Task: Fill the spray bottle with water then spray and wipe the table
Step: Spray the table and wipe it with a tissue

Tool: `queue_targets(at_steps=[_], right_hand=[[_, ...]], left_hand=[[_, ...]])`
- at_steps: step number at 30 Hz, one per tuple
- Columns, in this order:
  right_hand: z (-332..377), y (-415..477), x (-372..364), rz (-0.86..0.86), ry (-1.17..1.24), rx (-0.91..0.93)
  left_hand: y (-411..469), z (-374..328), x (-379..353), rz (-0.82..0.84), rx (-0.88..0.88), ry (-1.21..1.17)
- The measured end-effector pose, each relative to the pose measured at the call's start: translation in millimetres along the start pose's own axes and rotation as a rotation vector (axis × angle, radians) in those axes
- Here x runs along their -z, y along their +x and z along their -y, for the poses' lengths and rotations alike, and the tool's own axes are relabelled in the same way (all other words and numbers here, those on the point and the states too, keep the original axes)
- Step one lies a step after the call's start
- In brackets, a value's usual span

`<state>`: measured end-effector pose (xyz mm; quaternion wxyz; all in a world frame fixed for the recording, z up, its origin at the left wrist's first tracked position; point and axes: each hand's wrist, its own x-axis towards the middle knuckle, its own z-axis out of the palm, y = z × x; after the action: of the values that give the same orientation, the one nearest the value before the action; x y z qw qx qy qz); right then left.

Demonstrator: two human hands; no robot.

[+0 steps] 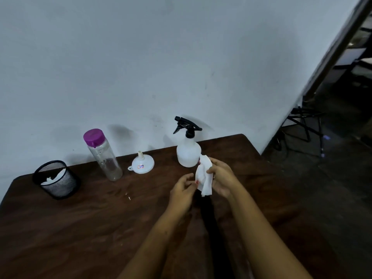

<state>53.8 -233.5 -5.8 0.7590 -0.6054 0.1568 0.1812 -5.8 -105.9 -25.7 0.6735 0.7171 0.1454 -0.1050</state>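
Note:
A white spray bottle [188,153] with a black trigger head stands upright near the back of the dark wooden table [80,228]. Just in front of it, both hands hold a crumpled white tissue [205,178] above the tabletop. My right hand [220,179] grips the tissue's right side, thumb over its top. My left hand [184,191] pinches its lower left edge with the fingertips. A clear water bottle [103,156] with a purple cap stands to the left, looking nearly empty. A small white funnel [142,163] lies upside down between the two bottles.
A black mesh cup [56,179] holding white tissue sits at the table's back left. A few water drops [127,196] glint on the wood. A white wall runs behind the table. Beyond the table's right edge is dark floor with a black folding stand [306,125].

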Motion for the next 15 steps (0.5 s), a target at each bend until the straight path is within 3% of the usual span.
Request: queue_targets(at_steps=[6,12,15], right_hand=[[-28,-64,29,-0.202,0.023,0.042],[-45,-124,87,-0.279,-0.189,0.159],[-57,-158,127,-0.31,-0.174,0.199]], left_hand=[[-39,6,-26,0.131,-0.025,0.108],[-74,19,-82,0.315,-0.048,0.274],[-96,23,-121,0.4,-0.088,0.315]])
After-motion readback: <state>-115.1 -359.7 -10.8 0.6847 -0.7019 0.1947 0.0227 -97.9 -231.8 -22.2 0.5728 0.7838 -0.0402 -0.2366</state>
